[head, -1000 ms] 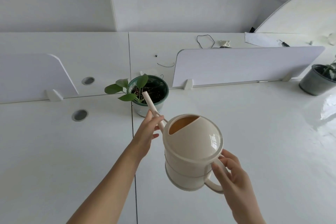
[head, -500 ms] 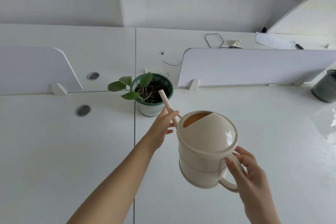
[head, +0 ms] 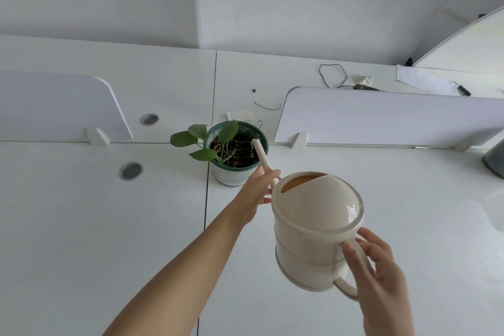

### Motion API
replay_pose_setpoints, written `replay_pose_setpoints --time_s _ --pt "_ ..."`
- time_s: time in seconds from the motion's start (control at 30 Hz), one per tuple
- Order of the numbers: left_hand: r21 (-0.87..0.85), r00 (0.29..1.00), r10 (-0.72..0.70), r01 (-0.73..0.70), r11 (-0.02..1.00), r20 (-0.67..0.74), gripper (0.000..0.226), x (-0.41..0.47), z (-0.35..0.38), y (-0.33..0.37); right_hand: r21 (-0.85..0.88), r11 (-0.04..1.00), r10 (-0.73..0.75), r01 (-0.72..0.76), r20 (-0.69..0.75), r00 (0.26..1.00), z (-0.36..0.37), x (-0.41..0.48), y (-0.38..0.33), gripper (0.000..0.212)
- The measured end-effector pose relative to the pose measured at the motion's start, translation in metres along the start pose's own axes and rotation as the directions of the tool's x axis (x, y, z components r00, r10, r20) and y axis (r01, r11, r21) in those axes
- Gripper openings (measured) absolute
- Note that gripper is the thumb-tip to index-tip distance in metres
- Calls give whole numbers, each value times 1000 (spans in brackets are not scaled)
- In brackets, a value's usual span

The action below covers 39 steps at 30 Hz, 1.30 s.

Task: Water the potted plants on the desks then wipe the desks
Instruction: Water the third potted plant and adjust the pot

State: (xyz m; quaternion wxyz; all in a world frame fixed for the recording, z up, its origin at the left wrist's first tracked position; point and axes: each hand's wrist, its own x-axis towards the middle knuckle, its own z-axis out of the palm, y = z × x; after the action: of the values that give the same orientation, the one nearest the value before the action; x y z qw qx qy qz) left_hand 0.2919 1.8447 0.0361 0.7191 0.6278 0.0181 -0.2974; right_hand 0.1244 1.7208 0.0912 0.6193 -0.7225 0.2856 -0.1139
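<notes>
Noted: right hand (head: pixel 381 278) curled round watering can (head: pixel 313 229) handle (head: pixel 347 288), left hand (head: pixel 255 195) gripping spout (head: pixel 261 155); advise slow tilt, tip over soil (head: pixel 234 153) beyond left grip

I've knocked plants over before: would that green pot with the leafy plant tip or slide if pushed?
Probably slides rather than tips: the green pot looks squat and wide on a glossy desk. Its soil likely keeps weight low. The leaves lean left but look too light to matter.

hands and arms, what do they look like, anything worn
Nothing worn shows: no gloves, rings, watch or bracelet. The left hand has a forearm unsleeved to the frame edge. The right hand shows only to the wrist, also bare.
</notes>
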Motion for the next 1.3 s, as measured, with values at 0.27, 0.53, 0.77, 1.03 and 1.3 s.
replay_pose_setpoints --time_s 0.27,0.53,0.77,1.03,1.3 --pt "-22 998 41 -42 999 -55 45 7 -17 4 13 1000 -3 2 52 999 14 5 -10 19" --pt "-93 994 46 -55 994 -98 26 -17 -29 -2 -12 999 33 -32 106 994 13 -7 -6 20" --pt "-64 996 -16 11 998 -83 18 -37 -25 -24 4 1000 23 -24 106 994 1 -30 8 20" --pt "-48 998 -20 17 999 -65 17 -49 -8 -25 2 1000 26 -26 77 997 -15 -46 17 20" --pt "-139 979 -40 12 990 -202 28 -91 -23 -62 -38 996 86 -85 28 996 -25 -49 59 39"
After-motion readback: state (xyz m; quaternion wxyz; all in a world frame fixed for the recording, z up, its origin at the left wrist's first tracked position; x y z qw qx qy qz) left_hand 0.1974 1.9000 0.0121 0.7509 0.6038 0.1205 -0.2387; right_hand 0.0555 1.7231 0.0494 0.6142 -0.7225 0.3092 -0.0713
